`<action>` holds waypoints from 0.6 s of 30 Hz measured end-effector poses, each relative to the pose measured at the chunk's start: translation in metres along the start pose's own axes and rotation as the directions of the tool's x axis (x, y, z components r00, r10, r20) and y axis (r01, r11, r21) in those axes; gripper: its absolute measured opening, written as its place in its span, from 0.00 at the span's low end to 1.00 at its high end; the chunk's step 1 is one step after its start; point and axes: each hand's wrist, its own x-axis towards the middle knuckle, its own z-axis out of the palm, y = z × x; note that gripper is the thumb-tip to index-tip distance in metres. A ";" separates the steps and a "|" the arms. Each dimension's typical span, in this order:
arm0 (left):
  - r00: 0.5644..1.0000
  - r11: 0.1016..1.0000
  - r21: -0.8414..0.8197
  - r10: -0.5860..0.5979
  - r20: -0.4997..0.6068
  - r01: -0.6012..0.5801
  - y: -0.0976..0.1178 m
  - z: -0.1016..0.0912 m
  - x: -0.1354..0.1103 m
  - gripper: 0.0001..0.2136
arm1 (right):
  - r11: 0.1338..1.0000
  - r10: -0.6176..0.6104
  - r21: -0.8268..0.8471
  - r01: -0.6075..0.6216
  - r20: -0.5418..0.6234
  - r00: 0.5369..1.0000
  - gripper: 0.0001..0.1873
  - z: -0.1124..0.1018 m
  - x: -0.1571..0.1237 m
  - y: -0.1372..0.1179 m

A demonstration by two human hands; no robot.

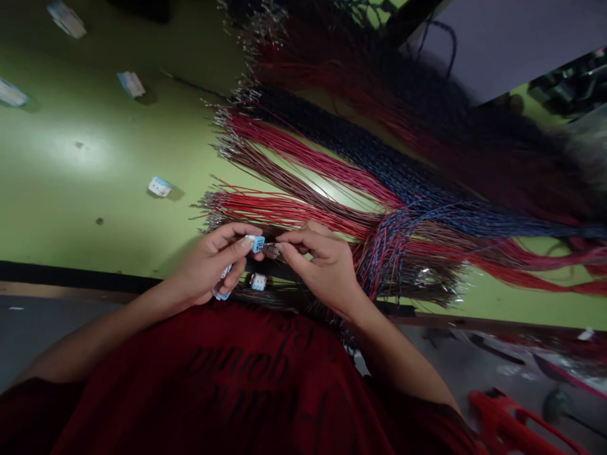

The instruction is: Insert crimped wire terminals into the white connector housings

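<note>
The left hand [211,265] sits at about 7 o'clock from the picture's middle, its fingers curled and its thumb and forefinger pinched on a small blue-and-white connector [257,242]; a second blue piece [222,292] shows under the same palm, but how it is held cannot be made out. The right hand [322,262] is at about 6 o'clock, just beside the left, its fingertips closed on the end of a thin wire [271,251] whose tip meets the connector. A loose connector [258,282] lies directly below the two hands at the near edge of the green worktop [95,164]. Fanned across the worktop from 12 to 3 o'clock are bundles of red wires [303,155], dark blue wires [360,151] and brownish wires [284,180], their metal ends pointing toward 9 o'clock. Several more small connectors [160,186] lie scattered well apart toward 9 and 10 o'clock. A red shirt [237,379] fills the bottom of the view, and a red plastic object [512,423] shows at 5 o'clock.
</note>
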 end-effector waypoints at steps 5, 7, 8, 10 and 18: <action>1.000 1.000 -0.007 0.009 0.012 -0.009 0.000 -0.001 -0.002 0.17 | 0.999 -0.011 0.050 0.010 0.027 1.000 0.07 0.001 0.002 -0.006; 1.000 1.000 0.006 0.005 0.017 -0.005 0.000 -0.001 -0.002 0.17 | 0.996 0.000 0.089 -0.003 0.030 1.000 0.08 0.001 0.002 -0.009; 1.000 1.000 0.017 0.005 0.018 -0.006 0.000 -0.001 -0.002 0.17 | 0.994 0.011 0.104 -0.015 0.032 0.999 0.08 0.002 0.002 -0.010; 1.000 0.999 0.044 0.009 0.020 -0.010 -0.001 -0.001 -0.002 0.17 | 0.992 0.035 0.119 -0.039 0.033 0.999 0.08 0.003 0.002 -0.011; 0.997 0.997 0.060 0.061 -0.052 -0.058 -0.001 0.004 -0.001 0.18 | 0.994 0.004 0.111 -0.009 0.041 0.999 0.07 0.010 0.001 -0.007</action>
